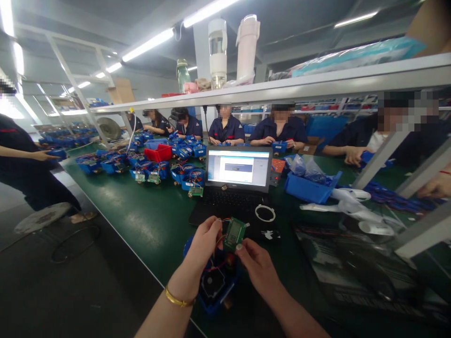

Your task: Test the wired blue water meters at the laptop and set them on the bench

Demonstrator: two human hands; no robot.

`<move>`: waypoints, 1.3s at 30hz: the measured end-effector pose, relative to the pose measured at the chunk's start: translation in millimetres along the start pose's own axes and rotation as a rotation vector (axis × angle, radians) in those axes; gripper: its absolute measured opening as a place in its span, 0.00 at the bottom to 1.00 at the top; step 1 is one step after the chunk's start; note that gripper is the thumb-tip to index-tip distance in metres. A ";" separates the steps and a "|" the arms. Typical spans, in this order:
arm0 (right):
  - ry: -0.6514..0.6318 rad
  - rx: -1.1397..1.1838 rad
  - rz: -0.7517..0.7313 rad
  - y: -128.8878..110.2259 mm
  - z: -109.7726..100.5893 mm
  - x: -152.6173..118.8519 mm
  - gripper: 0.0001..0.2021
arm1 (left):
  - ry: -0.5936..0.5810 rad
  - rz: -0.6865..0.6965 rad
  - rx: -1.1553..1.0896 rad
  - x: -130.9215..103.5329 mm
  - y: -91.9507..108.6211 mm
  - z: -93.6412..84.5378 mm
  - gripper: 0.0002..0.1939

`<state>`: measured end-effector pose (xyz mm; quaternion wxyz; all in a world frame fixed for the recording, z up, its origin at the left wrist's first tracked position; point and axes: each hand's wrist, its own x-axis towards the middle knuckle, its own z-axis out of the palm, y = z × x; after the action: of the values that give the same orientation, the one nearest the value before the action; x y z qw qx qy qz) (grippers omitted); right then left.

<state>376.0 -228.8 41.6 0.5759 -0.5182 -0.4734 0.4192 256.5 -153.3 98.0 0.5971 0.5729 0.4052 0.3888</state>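
Note:
A small green circuit board (pixel 235 233) with a grey display is held up over a blue housing (pixel 218 293) at the table's near edge. My right hand (pixel 255 260) pinches the board's lower right corner between thumb and fingers. At the board's left side, my left hand (pixel 207 239) has its fingers pressed together on the thin wires that run to the board. Red and dark wires hang down into the housing, where a black round part shows. Just beyond the board stands an open laptop (pixel 237 169) with a lit screen.
A white ring (pixel 265 213) lies on the laptop's right side. Blue housings with boards (pixel 155 171) line the table at the left, near a red bin (pixel 158 153). At the right are a blue bin (pixel 310 187) and white plastic parts (pixel 348 206). Several people sit opposite.

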 end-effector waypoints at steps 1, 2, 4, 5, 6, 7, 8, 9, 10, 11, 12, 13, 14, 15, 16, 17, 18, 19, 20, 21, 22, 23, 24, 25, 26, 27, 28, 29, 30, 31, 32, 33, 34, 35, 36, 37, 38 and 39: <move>0.001 -0.004 -0.002 0.2 0.0 0.1 0.25 | 0.001 -0.001 0.000 -0.1 0.2 0.2 0.15; 0.002 -0.007 -0.005 0.3 0.0 0.1 0.25 | 0.002 -0.002 -0.001 0.0 0.1 0.2 0.15; -0.001 -0.009 -0.014 -0.3 0.0 -0.1 0.25 | 0.005 0.000 -0.001 0.5 -0.5 0.2 0.15; -0.003 -0.010 -0.016 -0.7 0.0 -0.3 0.25 | 0.006 0.001 0.000 0.8 -0.8 0.1 0.15; -0.004 -0.010 -0.016 -1.2 0.0 -0.5 0.25 | 0.007 0.003 0.000 1.1 -1.0 0.0 0.15; -0.006 -0.007 -0.014 -1.6 0.0 -0.7 0.25 | 0.006 0.004 0.001 1.4 -1.2 0.0 0.15; -0.008 -0.003 -0.011 -1.9 0.1 -0.9 0.24 | 0.005 0.004 0.000 1.6 -1.3 -0.1 0.15; -0.011 0.003 -0.007 -2.1 0.1 -1.1 0.24 | 0.004 0.005 0.000 1.7 -1.3 -0.1 0.15; -0.014 0.009 -0.003 -2.2 0.2 -1.2 0.24 | 0.002 0.006 0.000 1.8 -1.4 -0.2 0.15; -0.016 0.015 -0.002 -2.2 0.2 -1.2 0.24 | -0.001 0.006 0.002 1.9 -1.5 -0.3 0.14; -0.015 0.019 -0.006 -2.2 0.3 -1.2 0.24 | -0.004 0.007 0.004 1.9 -1.7 -0.4 0.14; -0.013 0.021 -0.010 -2.2 0.3 -1.2 0.24 | -0.007 0.008 0.007 1.9 -1.8 -0.6 0.14; -0.013 0.024 -0.014 -2.1 0.3 -1.1 0.23 | -0.011 0.010 0.010 1.9 -1.9 -0.7 0.14; -0.014 0.029 -0.018 -2.0 0.3 -1.0 0.23 | -0.013 0.011 0.013 1.9 -2.0 -0.8 0.14; -0.018 0.036 -0.020 -1.7 0.3 -0.9 0.23 | -0.014 0.013 0.016 1.9 -2.1 -0.8 0.14; -0.022 0.043 -0.019 -1.5 0.2 -0.8 0.23 | -0.014 0.015 0.018 2.0 -2.0 -0.8 0.14; -0.026 0.047 -0.016 -1.2 0.1 -0.7 0.23 | -0.014 0.016 0.019 2.1 -1.8 -0.7 0.14; -0.026 0.050 -0.012 -0.9 0.1 -0.7 0.22 | -0.013 0.016 0.020 2.2 -1.6 -0.6 0.14; -0.023 0.052 -0.010 -0.7 0.1 -0.6 0.22 | -0.012 0.016 0.021 2.4 -1.4 -0.4 0.14; -0.019 0.054 -0.008 -0.6 0.1 -0.7 0.22 | -0.012 0.015 0.021 2.5 -1.2 -0.3 0.14; -0.014 0.056 -0.009 -0.7 0.2 -0.7 0.22 | -0.011 0.015 0.021 2.6 -1.0 -0.3 0.14; -0.010 0.057 -0.012 -0.8 0.3 -0.6 0.23 | -0.011 0.013 0.021 2.6 -1.0 -0.2 0.15; -0.008 0.056 -0.016 -0.9 0.4 -0.6 0.23 | -0.009 0.012 0.021 2.6 -1.0 -0.2 0.15; -0.006 0.053 -0.021 -0.8 0.4 -0.4 0.23 | -0.007 0.011 0.020 2.5 -1.1 -0.2 0.15; -0.006 0.047 -0.023 -0.6 0.3 -0.2 0.23 | -0.006 0.011 0.020 2.3 -1.2 -0.1 0.15; -0.008 0.043 -0.022 -0.2 0.1 0.0 0.23 | -0.004 0.012 0.020 2.1 -1.2 0.0 0.15; -0.010 0.039 -0.017 0.4 -0.2 0.3 0.24 | -0.003 0.013 0.021 1.8 -1.1 0.2 0.15; -0.013 0.035 -0.011 1.1 -0.5 0.6 0.24 | -0.002 0.015 0.021 1.6 -0.9 0.5 0.15; -0.013 0.033 -0.006 1.7 -0.9 0.7 0.24 | -0.001 0.016 0.021 1.5 -0.6 0.7 0.15; -0.012 0.031 -0.004 2.2 -1.2 0.8 0.25 | -0.001 0.016 0.021 1.4 -0.3 0.9 0.15; -0.007 0.031 -0.003 2.5 -1.4 0.8 0.25 | -0.001 0.015 0.020 1.4 0.0 1.0 0.15; -0.001 0.030 -0.002 2.5 -1.4 0.7 0.25 | -0.002 0.013 0.019 1.5 0.2 0.9 0.15; 0.003 0.028 -0.002 2.2 -1.3 0.6 0.25 | -0.005 0.011 0.017 1.5 0.2 0.8 0.15; 0.004 0.027 -0.001 1.7 -1.1 0.3 0.25 | -0.006 0.010 0.015 1.7 0.0 0.6 0.15; 0.004 0.026 0.000 1.0 -0.8 0.1 0.25 | -0.007 0.008 0.013 1.8 -0.4 0.4 0.15; 0.004 0.025 0.002 0.2 -0.5 -0.1 0.25 | -0.008 0.007 0.011 2.1 -1.0 0.2 0.15; 0.005 0.024 0.001 -0.6 -0.2 -0.2 0.25 | -0.008 0.007 0.009 2.3 -1.7 0.0 0.15; 0.007 0.022 -0.001 -1.2 0.1 -0.3 0.25 | -0.009 0.006 0.007 2.7 -2.5 -0.1 0.15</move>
<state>375.9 -229.2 42.8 0.5833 -0.5133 -0.4668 0.4224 257.4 -150.9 95.5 0.5955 0.5780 0.4022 0.3867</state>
